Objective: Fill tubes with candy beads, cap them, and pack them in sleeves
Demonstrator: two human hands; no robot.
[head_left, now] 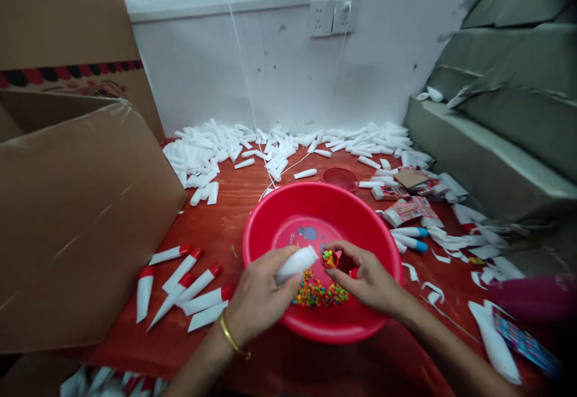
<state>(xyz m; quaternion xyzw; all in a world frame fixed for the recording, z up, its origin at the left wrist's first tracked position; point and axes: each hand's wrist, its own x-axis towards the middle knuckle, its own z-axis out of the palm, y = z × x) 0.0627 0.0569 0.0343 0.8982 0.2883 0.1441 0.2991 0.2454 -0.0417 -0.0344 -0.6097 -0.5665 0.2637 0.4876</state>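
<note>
My left hand (259, 295), with a gold bangle at the wrist, is closed around a white plastic tube (296, 264). The tube tilts toward a small red cup (330, 263) full of coloured candies, which my right hand (372, 280) pinches between thumb and fingers. Something small and red also shows by the right palm; what it is I cannot tell. Both hands hover over a red plastic basin (391, 247). Loose green, orange and yellow candies (315, 293) lie on the basin's floor, nearest to me.
Several red-capped tubes (193, 286) lie left of the basin, beside a large cardboard box (85, 217). White tubes (202, 151) are heaped along the wall. Blue-capped tubes (410, 238), printed packets (408, 209) and white scraps lie at right, near stacked grey-green bundles (500, 145).
</note>
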